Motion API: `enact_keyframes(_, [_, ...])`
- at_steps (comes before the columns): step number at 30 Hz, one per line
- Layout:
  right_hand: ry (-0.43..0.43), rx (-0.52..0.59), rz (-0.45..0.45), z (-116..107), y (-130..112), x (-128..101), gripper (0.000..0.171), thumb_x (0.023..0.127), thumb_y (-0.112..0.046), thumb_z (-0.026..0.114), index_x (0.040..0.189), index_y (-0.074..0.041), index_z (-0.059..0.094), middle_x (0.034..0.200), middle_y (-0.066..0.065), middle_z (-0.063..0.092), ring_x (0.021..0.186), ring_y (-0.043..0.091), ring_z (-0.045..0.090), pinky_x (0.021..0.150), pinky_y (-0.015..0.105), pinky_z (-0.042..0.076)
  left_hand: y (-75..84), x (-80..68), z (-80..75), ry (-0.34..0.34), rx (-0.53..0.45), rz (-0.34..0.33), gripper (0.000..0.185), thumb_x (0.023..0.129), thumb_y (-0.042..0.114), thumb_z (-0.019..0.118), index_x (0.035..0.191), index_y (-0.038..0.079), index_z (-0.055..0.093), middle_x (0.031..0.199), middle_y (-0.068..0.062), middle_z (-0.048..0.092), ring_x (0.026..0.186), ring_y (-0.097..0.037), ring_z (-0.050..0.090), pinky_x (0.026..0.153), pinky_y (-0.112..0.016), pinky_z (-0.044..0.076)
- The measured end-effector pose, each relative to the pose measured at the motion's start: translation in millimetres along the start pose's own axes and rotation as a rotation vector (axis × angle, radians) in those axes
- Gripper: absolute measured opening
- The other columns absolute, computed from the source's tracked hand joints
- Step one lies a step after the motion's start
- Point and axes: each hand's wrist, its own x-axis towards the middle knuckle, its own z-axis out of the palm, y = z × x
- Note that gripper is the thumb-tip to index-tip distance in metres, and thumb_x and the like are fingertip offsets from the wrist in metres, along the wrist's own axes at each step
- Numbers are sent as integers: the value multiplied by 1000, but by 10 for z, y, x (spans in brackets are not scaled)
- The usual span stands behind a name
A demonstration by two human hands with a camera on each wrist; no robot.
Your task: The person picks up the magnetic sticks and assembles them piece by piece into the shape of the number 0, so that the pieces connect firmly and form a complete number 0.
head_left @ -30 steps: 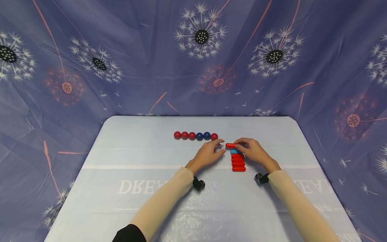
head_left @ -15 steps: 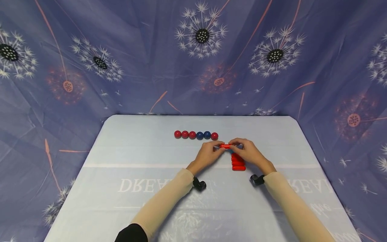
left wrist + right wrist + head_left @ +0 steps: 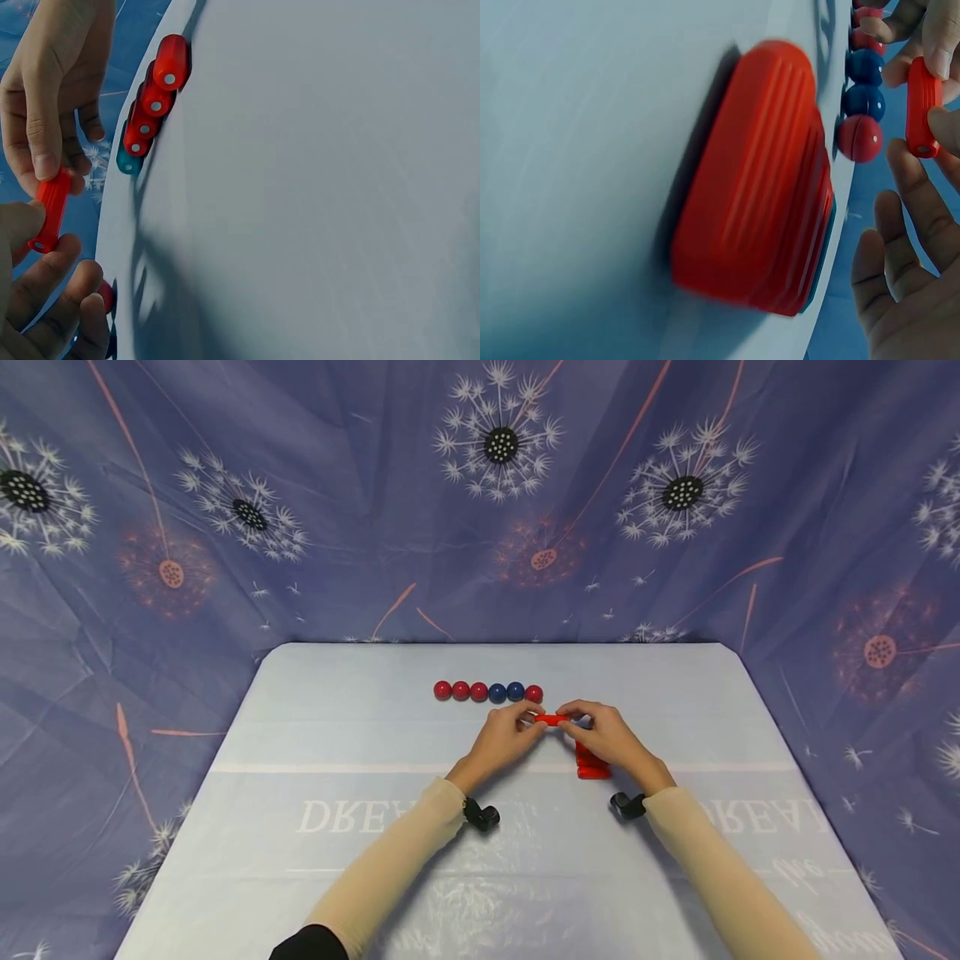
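Observation:
A small red ribbed plastic bar (image 3: 552,720) spans the gap between the two hands, one end in each. My left hand (image 3: 501,737) pinches its left end between thumb and fingers; my right hand (image 3: 606,737) pinches the other. In the left wrist view the bar (image 3: 52,210) shows a small hole in its near end. The right wrist view has it held up (image 3: 922,109) against the blue curtain, off the table. Just below the right hand lies a row of similar red bars (image 3: 156,99), with a teal bar (image 3: 128,162) at its far end.
Behind the hands, a line of red and dark blue balls (image 3: 478,692) runs left to right. A white cloth with faint lettering covers the table (image 3: 315,718). A purple dandelion-print curtain (image 3: 360,527) rises at the back and sides.
The right hand brought the red bar leftward from above the row, and the left hand took hold of its other end. Both hands have since shifted slightly left with it.

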Motion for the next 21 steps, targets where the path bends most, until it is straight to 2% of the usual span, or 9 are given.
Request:
enact_keyframes(5, [-1, 18, -7, 57, -55, 23, 22, 98, -27, 73, 117, -17, 74, 115, 2, 74, 107, 25, 66, 91, 46, 55, -39, -32, -77, 2, 33, 0, 24, 97, 22, 73, 119, 13, 72, 108, -5, 78, 82, -14, 70, 77, -26, 56])
enact_keyframes(14, [4, 22, -16, 166, -174, 43, 22, 97, -23, 73, 118, -17, 74, 118, 4, 74, 107, 25, 66, 88, 44, 53, -114, -102, -187, 11, 42, 7, 23, 96, 19, 74, 118, 12, 75, 115, -4, 76, 92, -18, 70, 86, -32, 57])
enact_keyframes(21, [12, 31, -39, 293, -218, 109, 23, 98, -23, 73, 119, -15, 74, 117, 5, 75, 108, 26, 68, 89, 46, 54, -181, -151, -258, 43, 41, 2, 20, 95, 15, 76, 115, 12, 75, 114, -4, 77, 92, -19, 72, 85, -34, 58])
